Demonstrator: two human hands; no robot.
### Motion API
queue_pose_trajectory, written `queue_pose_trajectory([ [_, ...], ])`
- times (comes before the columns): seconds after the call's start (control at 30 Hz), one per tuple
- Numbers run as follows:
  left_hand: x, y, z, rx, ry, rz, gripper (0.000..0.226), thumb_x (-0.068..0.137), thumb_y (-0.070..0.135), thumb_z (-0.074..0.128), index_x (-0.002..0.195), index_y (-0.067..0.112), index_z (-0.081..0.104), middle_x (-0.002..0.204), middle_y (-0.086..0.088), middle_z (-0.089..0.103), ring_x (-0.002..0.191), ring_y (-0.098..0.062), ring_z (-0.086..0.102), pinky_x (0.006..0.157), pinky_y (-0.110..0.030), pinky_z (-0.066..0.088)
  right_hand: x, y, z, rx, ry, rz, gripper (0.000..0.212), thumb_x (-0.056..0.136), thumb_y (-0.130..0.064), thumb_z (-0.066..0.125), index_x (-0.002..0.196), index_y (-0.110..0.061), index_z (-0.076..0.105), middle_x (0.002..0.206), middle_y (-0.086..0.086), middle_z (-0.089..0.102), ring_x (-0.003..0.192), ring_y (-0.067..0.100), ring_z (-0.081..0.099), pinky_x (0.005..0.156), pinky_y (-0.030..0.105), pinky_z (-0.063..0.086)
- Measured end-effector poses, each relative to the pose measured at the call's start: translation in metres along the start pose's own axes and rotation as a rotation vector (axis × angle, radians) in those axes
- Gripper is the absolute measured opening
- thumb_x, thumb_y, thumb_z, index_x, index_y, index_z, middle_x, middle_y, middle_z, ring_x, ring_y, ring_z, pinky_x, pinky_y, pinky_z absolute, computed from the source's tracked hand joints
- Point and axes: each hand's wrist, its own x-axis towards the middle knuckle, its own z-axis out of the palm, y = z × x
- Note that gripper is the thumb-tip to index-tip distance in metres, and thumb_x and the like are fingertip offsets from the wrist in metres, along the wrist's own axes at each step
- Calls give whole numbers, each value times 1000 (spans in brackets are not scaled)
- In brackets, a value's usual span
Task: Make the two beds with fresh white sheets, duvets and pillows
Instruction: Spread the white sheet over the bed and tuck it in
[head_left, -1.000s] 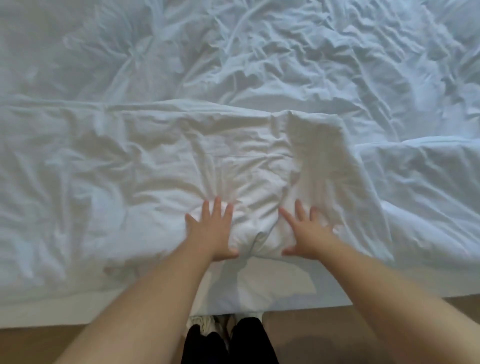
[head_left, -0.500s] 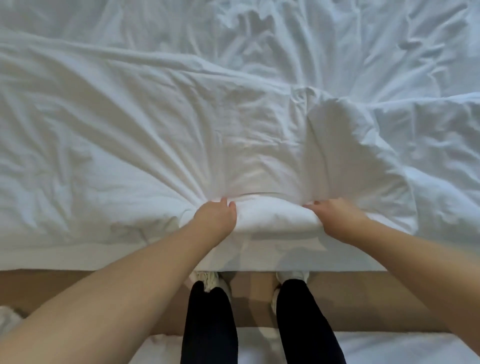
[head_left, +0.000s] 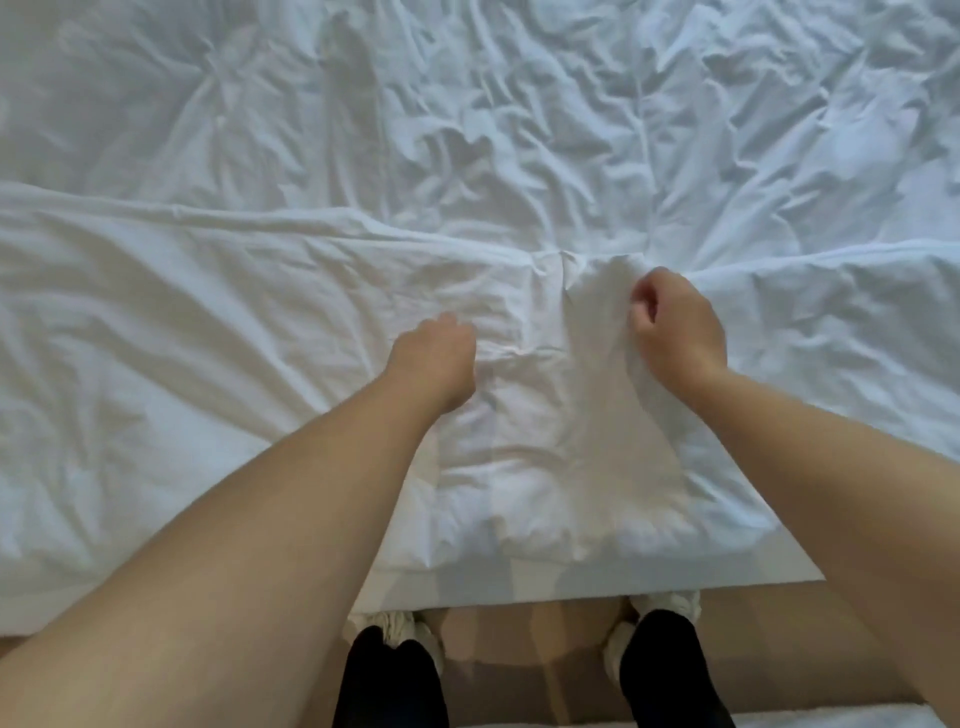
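Grip of the right hand (head_left: 675, 325) curled tight, pinching a raised fold of the duvet (head_left: 545, 441), spread under and around that grip. Left hand (head_left: 436, 358) curled too, knuckles on the same cloth just left of it; whether holding, impossible to tell. Held so, probably, to tug the folded edge straight. Beyond the grip, wrinkled sheet (head_left: 467, 114); behind, floor (head_left: 524, 634).
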Motion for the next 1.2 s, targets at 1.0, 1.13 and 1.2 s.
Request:
queue_pose_trajectory([
  [1.0,218,237,36,-129,109,-507,87,91,66,31,152,28,-16,159,-4,-24,146,-41,-13,109,-69,8,208,273,-68,-285,-571,-118,72,90,-71,37,152,-48,8,164,-5,-13,150,28,-3,112,68,10],
  [1.13,206,301,19,-146,325,-401,71,91,30,49,151,11,16,154,-15,21,132,-38,32,101,-52,37,194,303,-111,137,-169,-43,19,97,-34,51,107,-23,62,112,3,63,108,25,58,83,33,42],
  [1.2,208,346,-2,-165,434,-220,67,88,22,53,148,12,25,149,-13,28,127,-36,38,97,-48,40,192,334,-145,69,70,50,14,96,-21,48,105,-16,57,109,8,57,97,32,57,77,36,40],
])
